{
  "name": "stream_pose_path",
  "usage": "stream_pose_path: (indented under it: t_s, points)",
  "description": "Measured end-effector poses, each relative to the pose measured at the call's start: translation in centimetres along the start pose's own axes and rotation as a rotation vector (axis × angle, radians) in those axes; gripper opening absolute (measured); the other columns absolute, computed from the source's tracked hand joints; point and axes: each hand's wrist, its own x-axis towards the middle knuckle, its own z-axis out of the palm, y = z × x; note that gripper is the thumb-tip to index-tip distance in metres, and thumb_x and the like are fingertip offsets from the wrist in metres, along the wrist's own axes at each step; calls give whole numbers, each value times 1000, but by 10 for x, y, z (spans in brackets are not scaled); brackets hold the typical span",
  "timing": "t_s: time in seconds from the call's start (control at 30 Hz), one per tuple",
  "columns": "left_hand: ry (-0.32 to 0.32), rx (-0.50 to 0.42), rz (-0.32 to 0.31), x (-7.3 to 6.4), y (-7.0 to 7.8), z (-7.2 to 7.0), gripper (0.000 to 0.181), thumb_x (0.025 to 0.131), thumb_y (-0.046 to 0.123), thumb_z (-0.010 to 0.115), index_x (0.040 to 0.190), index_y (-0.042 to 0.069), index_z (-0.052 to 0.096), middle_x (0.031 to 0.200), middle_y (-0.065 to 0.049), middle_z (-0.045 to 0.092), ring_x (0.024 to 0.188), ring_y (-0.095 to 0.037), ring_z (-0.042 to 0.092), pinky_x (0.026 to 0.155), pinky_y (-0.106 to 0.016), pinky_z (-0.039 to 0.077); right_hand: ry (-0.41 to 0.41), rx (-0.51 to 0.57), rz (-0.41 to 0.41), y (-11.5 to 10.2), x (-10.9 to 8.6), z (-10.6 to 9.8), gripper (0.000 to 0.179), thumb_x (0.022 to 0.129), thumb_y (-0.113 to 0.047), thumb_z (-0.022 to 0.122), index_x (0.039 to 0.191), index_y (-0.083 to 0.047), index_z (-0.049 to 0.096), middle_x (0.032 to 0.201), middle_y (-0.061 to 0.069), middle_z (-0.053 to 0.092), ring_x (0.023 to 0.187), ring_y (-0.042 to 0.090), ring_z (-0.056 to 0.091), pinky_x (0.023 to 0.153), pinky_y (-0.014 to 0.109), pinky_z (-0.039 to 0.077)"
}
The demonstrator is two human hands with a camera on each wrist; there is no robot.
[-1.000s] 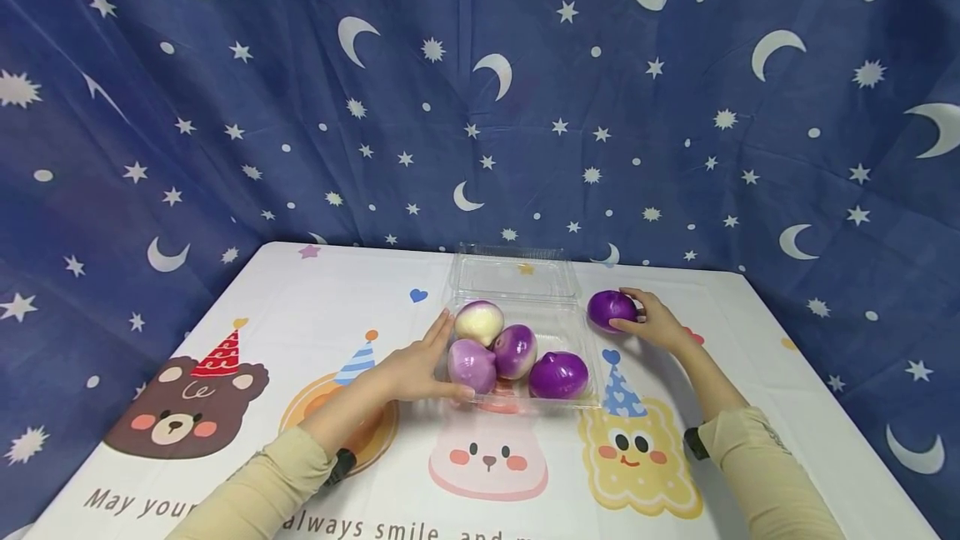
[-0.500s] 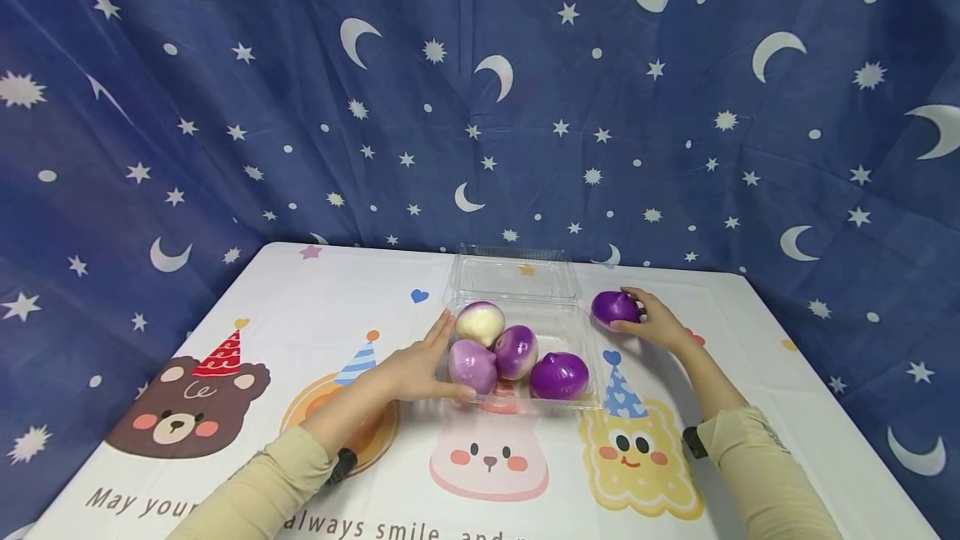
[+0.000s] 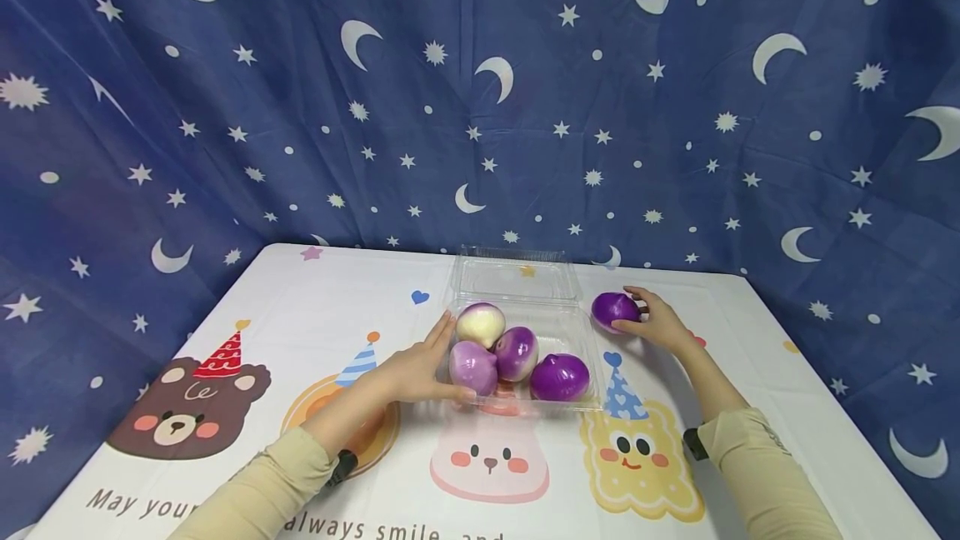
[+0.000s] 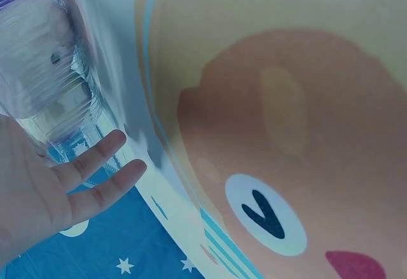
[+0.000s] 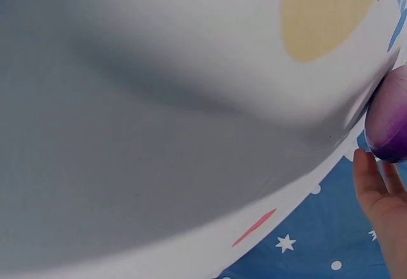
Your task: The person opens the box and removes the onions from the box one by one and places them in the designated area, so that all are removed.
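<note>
Now, head view: right hand (image 3: pixel 660 325) holds a purple onion (image 3: pixel 615 312) between thumb and fingers, just right of the clear box (image 3: pixel 558 328). Compared with a second ago, that onion has turned, its pointed tip now showing, and has shifted slightly right. Contact with the table (image 3: pixel 360 290) cannot be told. Four more lie in the box: a whitish onion (image 3: pixel 481 324), a pale onion (image 3: pixel 474 367), a two-tone onion (image 3: pixel 517 353), a dark onion (image 3: pixel 560 377). These and the folded-back lid (image 3: pixel 517 277) are unchanged. Left hand (image 3: pixel 420 372), unmoved, is spread around the box's near left corner. Judgement: the change is a reorientation only; the fifth is still outside, with room at the box's far right.

Left wrist view: two fingers straight and apart, pointing past the box wall; thumb not seen.

Right wrist view: fingertips against the onion, which is cut off by the frame; full grip not shown.
</note>
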Motion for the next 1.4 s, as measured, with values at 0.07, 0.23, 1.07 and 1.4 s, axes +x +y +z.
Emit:
stream_pose_path:
  t_s: [0.07,0.23,1.07,1.4]
  points:
    - [1,3,-1,0,0,0,119,73,68,64,152,8,-1,160,-9,-8,125,-43,48,83,-45,54,27,7,-32,2,0,0,76,83,-33,71,137,7,37,135,35,41,115,51,48,95,58,43]
    - [1,3,0,1,0,0,119,73,68,65,152,8,0,160,-9,-7,123,-42,49,80,-43,54,107,11,-115,6,-1,0,78,79,-47,71,130,7,46,121,37,50,102,49,56,85,52,51]
    - [1,3,-9,-1,-1,0,119,73,69,63,152,9,-1,160,-9,-7,128,-43,44,85,-47,53,299,-56,-116,-29,-16,10,46,83,-8,70,122,11,53,118,33,56,105,46,56,86,54,50]
    - [5,7,0,-2,1,-1,119,73,69,64,152,7,0,160,-10,-6,128,-43,45,80,-43,54,328,-46,-155,-39,-25,16,45,82,-6,71,121,9,54,114,30,58,101,41,59,83,52,52]
